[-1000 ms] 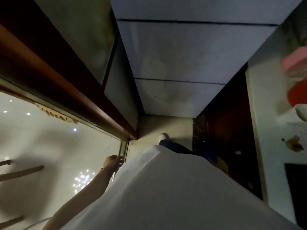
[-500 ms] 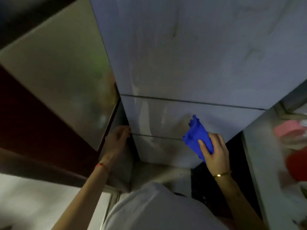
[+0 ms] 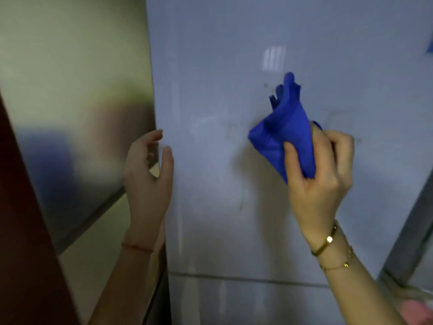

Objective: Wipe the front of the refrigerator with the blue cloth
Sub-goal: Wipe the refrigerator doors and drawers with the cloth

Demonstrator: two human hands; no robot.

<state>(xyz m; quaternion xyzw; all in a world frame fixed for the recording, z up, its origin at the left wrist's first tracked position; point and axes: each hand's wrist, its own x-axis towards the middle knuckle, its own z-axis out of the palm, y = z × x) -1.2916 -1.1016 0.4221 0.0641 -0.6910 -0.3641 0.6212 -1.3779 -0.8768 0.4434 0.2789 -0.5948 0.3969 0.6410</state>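
Refrigerator (image 3: 234, 66) front: right hand (image 3: 321, 174) grips blue cloth (image 3: 285, 134) mid-panel.

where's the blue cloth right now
In the head view the blue cloth sits right of centre, bunched in the right hand against the refrigerator front, above the door seam.

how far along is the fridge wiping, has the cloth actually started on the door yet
Done: the right hand has the blue cloth bunched and raised to the refrigerator door; the left hand is at the door's left edge. In hand: the cloth is at or just off the panel, contact unclear. Left: smudges and streaks show around and below the cloth, and the lower panel looks streaky, so most wiping remains.
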